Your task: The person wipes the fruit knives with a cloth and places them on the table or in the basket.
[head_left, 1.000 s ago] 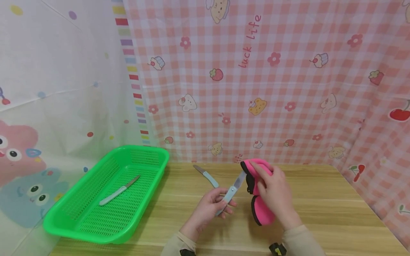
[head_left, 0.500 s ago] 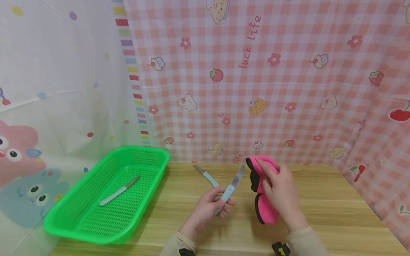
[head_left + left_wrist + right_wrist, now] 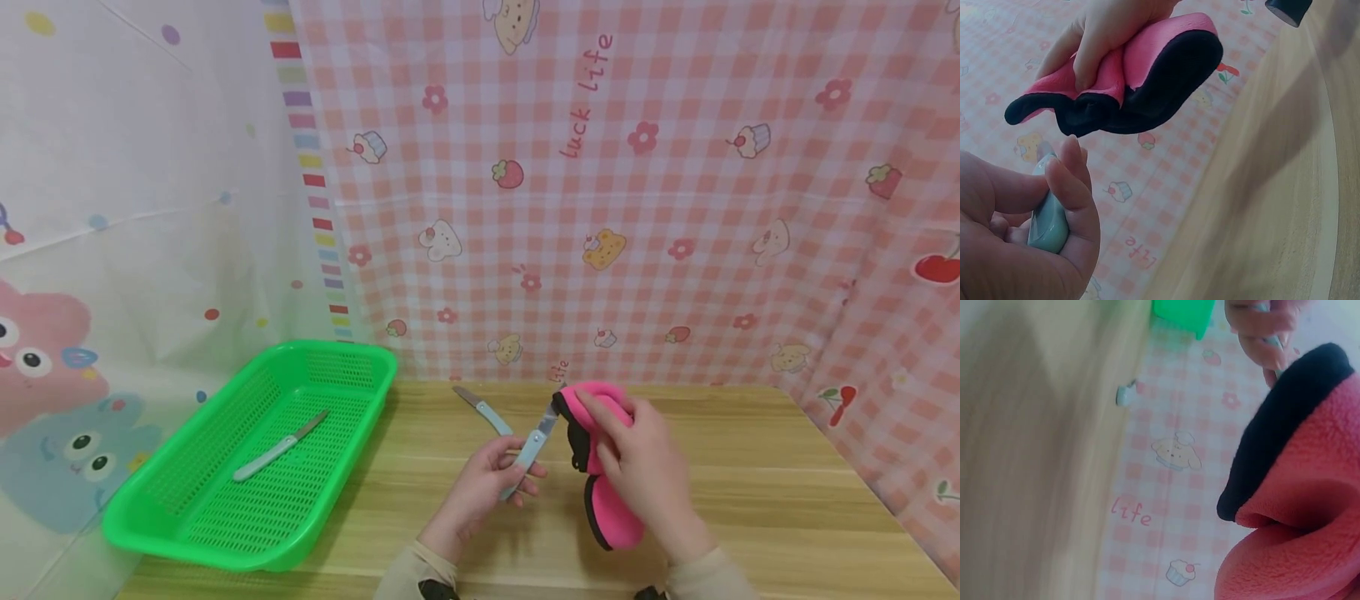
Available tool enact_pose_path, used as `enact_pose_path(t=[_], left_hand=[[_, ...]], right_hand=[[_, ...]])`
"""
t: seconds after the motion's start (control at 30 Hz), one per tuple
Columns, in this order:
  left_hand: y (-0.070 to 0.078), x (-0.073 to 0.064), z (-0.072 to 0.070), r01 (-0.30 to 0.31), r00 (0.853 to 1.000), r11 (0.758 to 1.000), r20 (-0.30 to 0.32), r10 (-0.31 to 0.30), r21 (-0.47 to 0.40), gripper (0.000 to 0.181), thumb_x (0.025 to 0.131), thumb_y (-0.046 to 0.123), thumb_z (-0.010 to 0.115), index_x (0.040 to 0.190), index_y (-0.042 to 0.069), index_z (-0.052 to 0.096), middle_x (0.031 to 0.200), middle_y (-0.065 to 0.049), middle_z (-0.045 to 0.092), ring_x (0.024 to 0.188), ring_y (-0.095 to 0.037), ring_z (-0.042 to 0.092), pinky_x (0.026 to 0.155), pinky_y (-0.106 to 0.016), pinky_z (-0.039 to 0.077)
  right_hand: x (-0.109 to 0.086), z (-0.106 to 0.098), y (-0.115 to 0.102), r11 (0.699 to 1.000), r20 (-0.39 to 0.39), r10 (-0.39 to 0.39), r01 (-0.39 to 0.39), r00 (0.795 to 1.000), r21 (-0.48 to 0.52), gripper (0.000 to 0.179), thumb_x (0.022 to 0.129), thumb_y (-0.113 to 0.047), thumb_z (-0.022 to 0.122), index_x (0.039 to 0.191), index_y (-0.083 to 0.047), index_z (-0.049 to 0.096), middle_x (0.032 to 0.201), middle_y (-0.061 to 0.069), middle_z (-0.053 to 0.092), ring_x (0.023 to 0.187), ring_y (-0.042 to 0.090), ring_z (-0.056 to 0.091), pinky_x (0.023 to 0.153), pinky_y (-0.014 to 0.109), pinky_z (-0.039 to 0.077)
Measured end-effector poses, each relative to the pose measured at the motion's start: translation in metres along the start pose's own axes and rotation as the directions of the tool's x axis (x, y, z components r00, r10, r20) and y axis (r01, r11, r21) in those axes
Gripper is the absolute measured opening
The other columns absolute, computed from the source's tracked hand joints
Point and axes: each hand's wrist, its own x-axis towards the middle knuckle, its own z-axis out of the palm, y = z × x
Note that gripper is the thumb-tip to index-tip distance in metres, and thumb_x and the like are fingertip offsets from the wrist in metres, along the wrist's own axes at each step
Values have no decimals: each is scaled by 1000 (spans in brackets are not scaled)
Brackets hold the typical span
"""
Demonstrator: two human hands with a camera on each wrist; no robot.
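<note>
Beige sleeves (image 3: 712, 575) are worn on both sides; black fittings (image 3: 437, 591), probably camera mounts, are only partly shown.

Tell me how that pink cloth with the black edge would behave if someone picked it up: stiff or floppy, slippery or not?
The pink cloth is probably floppy, since it folds and bunches in the right hand. Its fuzzy surface suggests it isn't very slippery. It looks likely to be light: one hand alone holds it up.

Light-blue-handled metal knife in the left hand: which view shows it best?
Head: the knife appears lengthwise, with its handle and much of its blade. Left wrist: mainly the handle, foreshortened. Right wrist: only slivers beside the left hand's fingers.
</note>
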Motion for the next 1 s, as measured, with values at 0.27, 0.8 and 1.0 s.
enact_pose_path(t=[0.27, 0.8, 1.0], left_hand=[[0, 0, 0, -5, 1000, 1000, 2, 5, 6, 33, 97, -5, 49, 129, -4, 53, 99, -18, 71, 78, -22, 68, 59, -22, 48], [1, -1, 1, -5, 999, 999, 40, 6, -32, 30, 98, -2, 50, 128, -5, 53, 98, -16, 71, 76, -17, 66, 59, -21, 47], [1, -2, 1, -7, 998, 999, 57, 9, -35, 30, 98, -1, 51, 127, -5, 52, 99, -17, 70, 76, -18, 67, 59, -21, 48]], right_hand=[[-6, 8, -9, 999, 23, -48, 48, 999, 4, 61, 77, -3, 72, 132, -30, 64, 103, 25, 58, 81, 34, 57, 54, 41, 48], [-14, 23, -15, 997, 77, -72, 72, 994, -2, 60, 78, -4, 69, 132, -31, 64, 111, 23, 58, 83, 31, 56, 53, 34, 44], [-16, 23, -14, 998, 83, -62, 62, 995, 0, 59, 79, -4, 69, 131, -30, 64, 115, 23, 58, 86, 32, 57, 57, 37, 47]])
